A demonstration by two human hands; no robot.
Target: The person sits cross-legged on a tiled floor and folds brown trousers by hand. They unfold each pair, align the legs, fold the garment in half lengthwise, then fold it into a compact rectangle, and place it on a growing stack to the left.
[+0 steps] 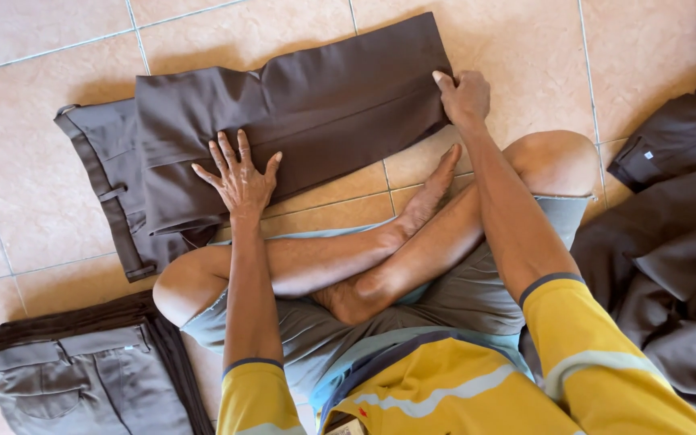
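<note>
Risk assessment. The dark brown trousers (283, 121) lie on the tiled floor (42, 48) in front of the seated person, with the leg section doubled back over the waistband end. The fold is held only by hand pressure. If the flat hand lifts or slides, the upper layer is likely to creep off the lower one and the fold line will skew. The fabric looks smooth and may slip on itself. A pull at the gripped corner that is not square to the fold could wrinkle the panel or drag the whole garment across the tiles. The person's bare foot (432, 189) rests just beside the near edge of the trousers and could catch that edge.

Hand state. The left hand (239, 177) is fully open, fingers spread, palm pressed flat on the folded layer near its near edge. It grips nothing. The right hand (465, 97) is closed, pinching the near right corner of the folded leg section between thumb and fingers.

Surroundings. A stack of folded trousers (82, 370) lies on the floor at the person's left. A loose heap of dark garments (670, 242) lies at the right, well apart from the work.
</note>
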